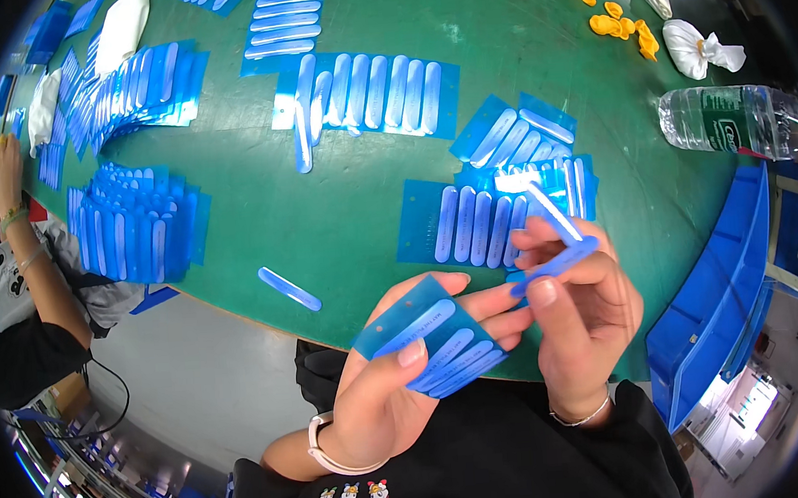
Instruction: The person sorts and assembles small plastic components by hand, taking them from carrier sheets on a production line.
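Many stacked sheets: blue, layered at the left of the green desk, near a co-worker's forearm.
Loose strip: lies alone near the desk's front edge.
Left hand: I see its fingers grasping one sheet, thumb pressed on the face, two fingers stretched rightward.
Held sheet: tilted above the desk's near edge; I judge it light, thin and bendy, its glossy film slippery, so I'd grip the plain border, not the strips.
Desk sheets: overlapping, carrying rows of strips, just beyond the hands.
Right hand: fingers pinch a blue strip; a bright strip slants up beside it, and I cannot tell whether they're joined.
Blue strip: probably feather-light and easily creased; I'd take it by one end.
Bottle: clear, far right, well apart from both hands.
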### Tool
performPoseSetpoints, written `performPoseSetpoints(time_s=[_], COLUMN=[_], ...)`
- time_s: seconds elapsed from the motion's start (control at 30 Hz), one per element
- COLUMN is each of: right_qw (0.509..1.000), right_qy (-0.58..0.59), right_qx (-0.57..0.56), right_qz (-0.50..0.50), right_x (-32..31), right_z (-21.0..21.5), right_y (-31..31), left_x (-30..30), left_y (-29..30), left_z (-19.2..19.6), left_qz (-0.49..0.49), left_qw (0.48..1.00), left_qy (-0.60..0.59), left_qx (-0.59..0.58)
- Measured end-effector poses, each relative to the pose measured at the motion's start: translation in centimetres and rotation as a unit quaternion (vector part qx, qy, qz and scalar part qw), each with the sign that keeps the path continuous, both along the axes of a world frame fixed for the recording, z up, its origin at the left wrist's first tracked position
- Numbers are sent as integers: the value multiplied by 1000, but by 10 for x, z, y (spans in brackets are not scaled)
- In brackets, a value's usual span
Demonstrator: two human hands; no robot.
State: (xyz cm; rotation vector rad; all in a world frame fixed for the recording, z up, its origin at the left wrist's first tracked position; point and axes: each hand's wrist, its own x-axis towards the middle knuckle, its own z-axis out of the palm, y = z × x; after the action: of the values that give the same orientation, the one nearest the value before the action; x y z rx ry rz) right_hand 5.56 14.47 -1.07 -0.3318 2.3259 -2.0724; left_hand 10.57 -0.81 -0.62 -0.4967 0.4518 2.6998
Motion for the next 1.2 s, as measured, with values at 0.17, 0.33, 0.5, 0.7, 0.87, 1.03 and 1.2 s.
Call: performPoseSetpoints(time_s=[0.17, 0.33, 0.5, 0.7, 0.87, 1.03, 1.2], right_qw=[987, 996, 996, 996, 992, 991, 992], right_qy=[7, -47, -75, -82, -99, -51, -104], right_qx=[-144, -55, -25, 15, -27, 20, -72], right_qz=[-75, -42, 44, 27, 74, 125, 17], right_x=[-1, -5, -10, -15, -16, -19, -15], right_z=[6, 15, 19, 22, 22, 17, 11], right_y=[11, 5, 14, 10, 8, 12, 3], left_x=[-2, 7, 3, -7, -10, -17, -16], left_y=[-5, -3, -4, -14, -21, -18, -15], left_z=[-1, -5, -2, 4, 3, 3, 1], left_qz=[38, 82, 26, 26, 21, 14, 40], left_qw=[999, 993, 991, 993, 997, 992, 987], left_qy=[-30, -84, -52, -63, -37, -35, -25], left_qx=[7, 15, -120, -98, -67, -121, -152])
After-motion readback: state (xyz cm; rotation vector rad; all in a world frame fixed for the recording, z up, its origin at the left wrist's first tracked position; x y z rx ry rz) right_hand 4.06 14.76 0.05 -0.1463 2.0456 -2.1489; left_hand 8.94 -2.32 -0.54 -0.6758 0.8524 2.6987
